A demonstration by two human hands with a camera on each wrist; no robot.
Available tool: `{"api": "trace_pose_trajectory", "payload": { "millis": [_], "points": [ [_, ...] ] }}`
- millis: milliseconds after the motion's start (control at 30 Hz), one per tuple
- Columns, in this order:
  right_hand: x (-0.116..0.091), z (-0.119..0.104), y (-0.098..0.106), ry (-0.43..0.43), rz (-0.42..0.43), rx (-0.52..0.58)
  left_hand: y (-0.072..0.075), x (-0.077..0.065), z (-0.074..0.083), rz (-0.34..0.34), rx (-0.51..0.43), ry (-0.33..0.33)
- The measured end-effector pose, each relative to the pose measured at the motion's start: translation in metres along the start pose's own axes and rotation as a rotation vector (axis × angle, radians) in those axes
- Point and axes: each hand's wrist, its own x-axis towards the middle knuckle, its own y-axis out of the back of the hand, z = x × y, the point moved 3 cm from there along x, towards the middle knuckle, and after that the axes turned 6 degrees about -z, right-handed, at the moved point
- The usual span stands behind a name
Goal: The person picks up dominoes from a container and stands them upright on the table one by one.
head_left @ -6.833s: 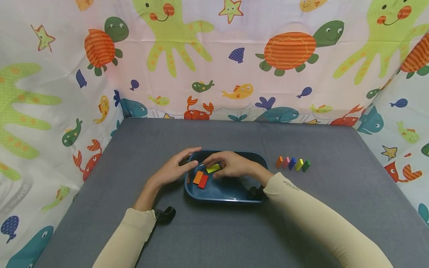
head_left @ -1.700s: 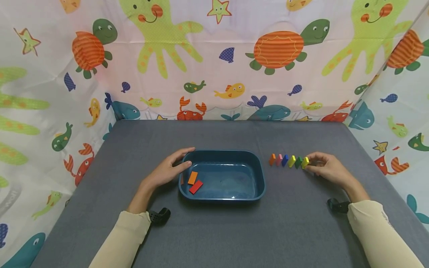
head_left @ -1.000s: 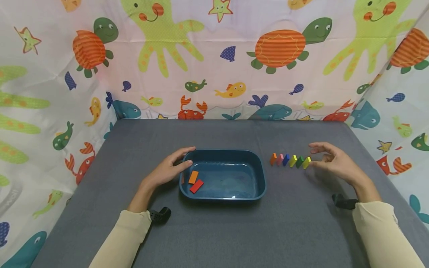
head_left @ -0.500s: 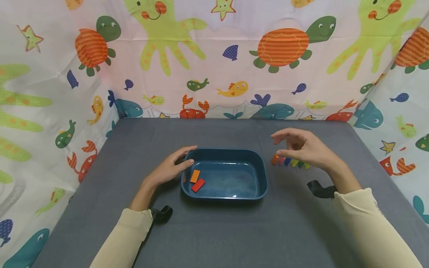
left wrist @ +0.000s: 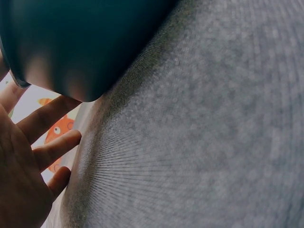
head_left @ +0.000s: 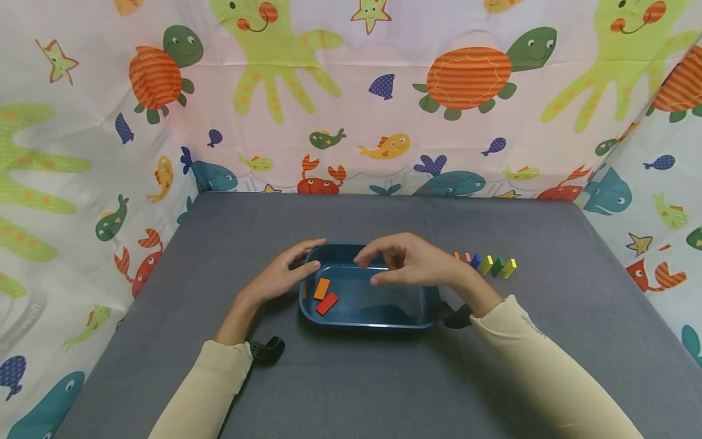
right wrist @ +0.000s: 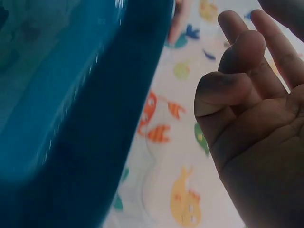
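A dark blue tray (head_left: 356, 326) lies on the grey table. Inside it, toward the left end, are an orange domino (head_left: 322, 288) and a red domino (head_left: 327, 303), both flat. My left hand (head_left: 274, 277) rests at the tray's left end, thumb over the rim; in the left wrist view its fingers are extended and spread. Over the tray hovers my right hand (head_left: 419, 261), fingers loosely bent and holding nothing. Right of the tray several dominoes stand upright in a row, among them a blue domino (head_left: 476, 261), a green domino (head_left: 497, 266) and a yellow domino (head_left: 509, 268).
The right forearm passes close in front of the domino row and partly covers its left end. A printed sea-animal curtain (head_left: 351, 91) encloses the table (head_left: 351, 390) at the back and sides. Each wrist wears a black strap-like device (head_left: 267, 350).
A yellow domino left the tray and now stands at the row's right end. My right hand released it, then moved left, back over the tray. My left hand stayed at the rim.
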Motion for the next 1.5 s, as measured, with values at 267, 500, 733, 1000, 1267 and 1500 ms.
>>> {"api": "trace_pose_trajectory", "payload": {
  "millis": [267, 500, 733, 1000, 1267, 1500],
  "points": [
    [0.037, -0.004, -0.028, 0.007, -0.253, -0.012, 0.0, 0.0, 0.001, -0.008, -0.003, -0.026],
    [0.059, 0.004, -0.044, -0.022, -0.386, -0.025, 0.002, 0.0, 0.003, -0.006, 0.0, -0.047],
    [0.069, 0.009, -0.053, -0.051, -0.495, -0.02, 0.005, 0.0, 0.005, -0.007, 0.007, -0.054],
    [0.065, 0.017, -0.048, -0.091, -0.5, -0.008, 0.005, 0.0, 0.006, -0.001, 0.004, -0.045],
    [0.065, 0.019, -0.04, -0.094, -0.426, -0.055, 0.006, 0.0, 0.003, 0.008, 0.014, -0.044],
    [0.076, 0.027, -0.051, -0.084, -0.434, -0.037, 0.001, 0.0, -0.001, 0.003, 0.027, -0.056]
  ]
}}
